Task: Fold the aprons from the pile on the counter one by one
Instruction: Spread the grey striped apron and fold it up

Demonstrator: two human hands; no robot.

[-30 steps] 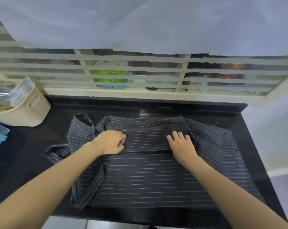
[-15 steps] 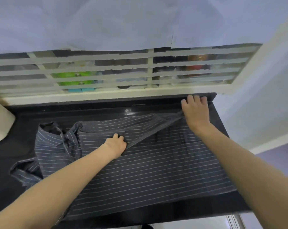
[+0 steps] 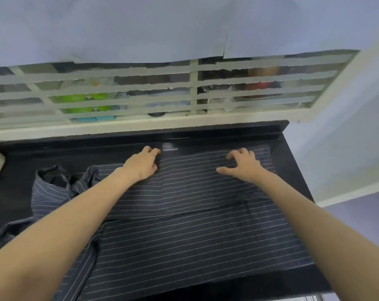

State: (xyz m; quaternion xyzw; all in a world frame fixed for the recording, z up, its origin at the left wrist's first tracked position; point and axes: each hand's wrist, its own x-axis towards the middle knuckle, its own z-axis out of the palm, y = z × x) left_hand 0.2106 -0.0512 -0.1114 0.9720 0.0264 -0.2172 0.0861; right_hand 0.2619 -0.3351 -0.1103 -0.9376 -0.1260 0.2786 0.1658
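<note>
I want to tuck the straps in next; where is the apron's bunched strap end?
In the head view, the bunched strap end lies on the black counter, beside the left forearm.

Dark pinstriped apron (image 3: 184, 224), black counter (image 3: 14, 170).

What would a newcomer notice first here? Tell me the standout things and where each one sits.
The dark pinstriped apron spread over most of the black counter draws the eye first. Both bare arms reach across it: the left hand rests at the cloth's far edge near the middle, the right hand with fingers spread toward the far right corner. Behind the counter, a white slatted window shows blurred green and red shapes.
</note>
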